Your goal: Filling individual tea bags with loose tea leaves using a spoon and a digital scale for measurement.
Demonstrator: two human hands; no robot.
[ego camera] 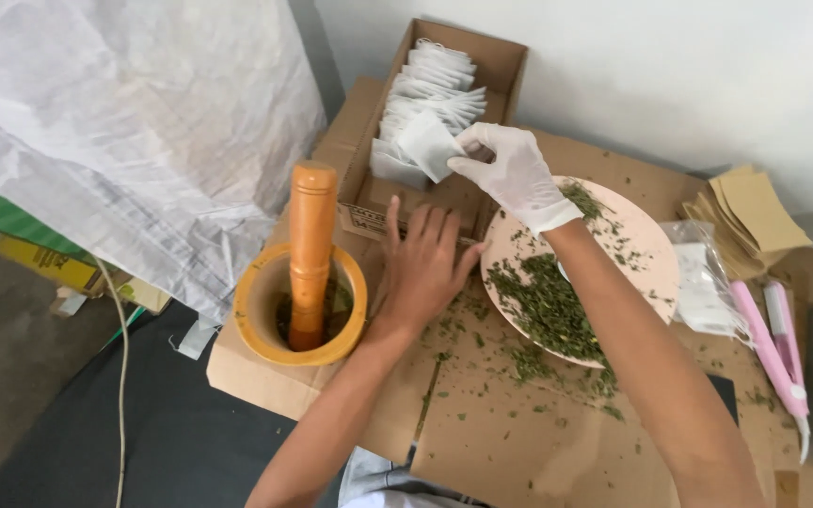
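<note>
Glossy wooden mortar [265,310], matt cardboard box [501,56], white paper sachets [430,94]

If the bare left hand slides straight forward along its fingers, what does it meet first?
Most likely the front wall of the cardboard box: the left hand lies flat with its fingers already at that wall.

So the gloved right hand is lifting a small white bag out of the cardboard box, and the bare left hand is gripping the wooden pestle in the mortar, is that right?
Not quite. In the head view the left hand is not on the pestle; it lies flat on the cardboard beside the mortar. The rest holds: the gloved right hand pinches a small white bag at the cardboard box.
</note>
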